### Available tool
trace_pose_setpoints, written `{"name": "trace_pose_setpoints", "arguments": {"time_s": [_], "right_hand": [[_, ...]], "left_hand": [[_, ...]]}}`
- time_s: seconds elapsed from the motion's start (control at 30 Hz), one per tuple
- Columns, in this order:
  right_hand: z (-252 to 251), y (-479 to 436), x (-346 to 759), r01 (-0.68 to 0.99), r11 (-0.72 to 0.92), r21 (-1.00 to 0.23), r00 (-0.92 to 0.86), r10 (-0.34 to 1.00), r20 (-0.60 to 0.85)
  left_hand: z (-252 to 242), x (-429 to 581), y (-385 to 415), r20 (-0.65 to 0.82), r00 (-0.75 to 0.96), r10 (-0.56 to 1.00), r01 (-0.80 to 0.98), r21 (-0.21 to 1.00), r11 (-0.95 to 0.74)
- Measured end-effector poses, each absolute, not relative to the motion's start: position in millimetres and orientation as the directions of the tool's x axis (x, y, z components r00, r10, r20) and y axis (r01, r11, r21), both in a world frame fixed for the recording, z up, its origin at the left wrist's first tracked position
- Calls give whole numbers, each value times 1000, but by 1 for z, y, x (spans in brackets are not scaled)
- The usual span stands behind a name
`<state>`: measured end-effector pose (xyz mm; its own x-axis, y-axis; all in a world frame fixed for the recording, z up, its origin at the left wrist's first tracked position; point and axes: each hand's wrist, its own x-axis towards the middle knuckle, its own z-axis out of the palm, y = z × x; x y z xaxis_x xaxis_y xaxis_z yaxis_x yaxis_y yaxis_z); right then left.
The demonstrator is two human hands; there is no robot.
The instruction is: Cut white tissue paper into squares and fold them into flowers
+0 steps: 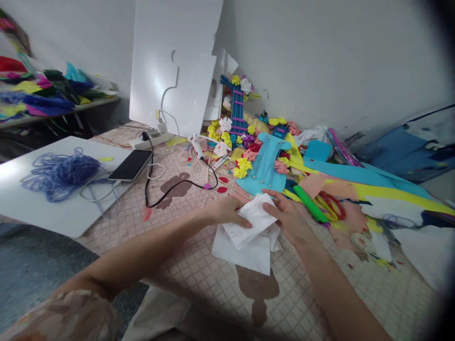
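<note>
A folded sheet of white tissue paper (pixel 250 215) is held between my two hands at the middle of the table. The thumb of my left hand (pixel 227 211) presses on its left side. My right hand (pixel 287 217) pinches its upper right part, with some fingers hidden behind it. Beneath it, another white sheet (pixel 245 253) lies flat on the patterned tablecloth. Just beyond my hands is a light-blue guitar-shaped piece (pixel 266 163) decorated with yellow and pink paper flowers (pixel 242 167).
A white glue gun (pixel 195 145) trails a black cord (pixel 170 187). At left, a phone (pixel 130 166) and blue yarn (pixel 64 173) rest on a white board (pixel 71 220). A green utility knife or tool (pixel 310 203), red cord (pixel 334 206) and tape roll (pixel 361 241) lie right.
</note>
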<state>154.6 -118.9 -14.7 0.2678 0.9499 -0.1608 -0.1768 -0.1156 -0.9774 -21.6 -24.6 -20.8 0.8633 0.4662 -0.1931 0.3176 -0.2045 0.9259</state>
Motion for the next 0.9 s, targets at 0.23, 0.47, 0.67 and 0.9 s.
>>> {"name": "trace_pose_setpoints", "arguments": {"time_s": [0.23, 0.47, 0.67, 0.9], "right_hand": [[-24, -120, 157, 62, -53, -997, 271, 962, -35], [-22, -121, 161, 210, 18, -977, 357, 929, 94], [-23, -153, 150, 260, -67, -963, 325, 946, 22], [-42, -193, 128, 620, -206, -757, 306, 952, -9]], "left_hand": [[-19, -22, -24, -222, 882, 416, 361, 886, -291], [-10, -28, -15, -325, 848, 420, 360, 933, -6], [-9, -55, -16, -410, 832, 374, 439, 898, 8], [-20, -68, -39, -421, 819, 390, 531, 813, -238]]}}
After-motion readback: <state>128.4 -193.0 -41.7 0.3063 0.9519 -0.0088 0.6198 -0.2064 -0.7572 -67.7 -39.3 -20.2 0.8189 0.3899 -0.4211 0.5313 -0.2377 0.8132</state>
